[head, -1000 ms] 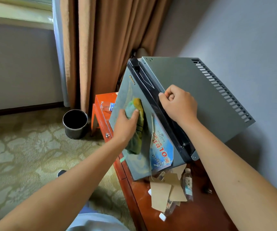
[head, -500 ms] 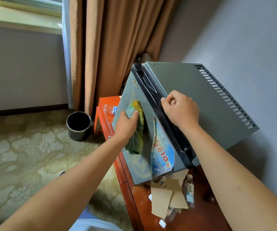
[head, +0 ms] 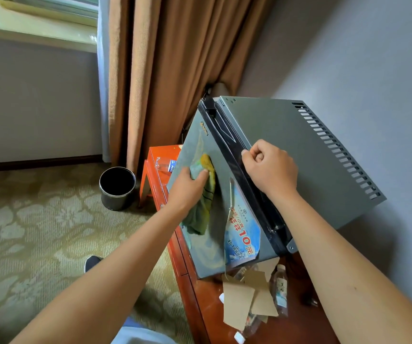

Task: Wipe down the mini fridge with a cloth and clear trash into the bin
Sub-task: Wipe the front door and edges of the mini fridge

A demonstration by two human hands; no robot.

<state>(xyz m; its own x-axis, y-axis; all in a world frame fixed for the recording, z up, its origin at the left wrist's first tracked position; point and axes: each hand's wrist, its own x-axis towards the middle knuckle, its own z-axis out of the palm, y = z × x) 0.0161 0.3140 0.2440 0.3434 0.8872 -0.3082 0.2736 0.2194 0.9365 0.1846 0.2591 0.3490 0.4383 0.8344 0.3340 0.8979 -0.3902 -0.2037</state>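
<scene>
Mini fridge point(head: 286, 155) stands on the wooden cabinet point(head: 200, 294) against the right wall, door facing left, top vents far right. Door sticker point(head: 240, 234) reads "10元" in red, with digits "4518888" partly legible; the gold brand badge is unreadable. Left hand point(head: 187, 187) presses the green-yellow cloth point(head: 203, 202) to the door, fingers curled over it. Right hand point(head: 270, 168) grips the black door edge, fingers curled. Cardboard scraps point(head: 239, 301) and a plastic bottle point(head: 279, 289) lie near. Black bin point(head: 117, 188) stands on carpet, left.
</scene>
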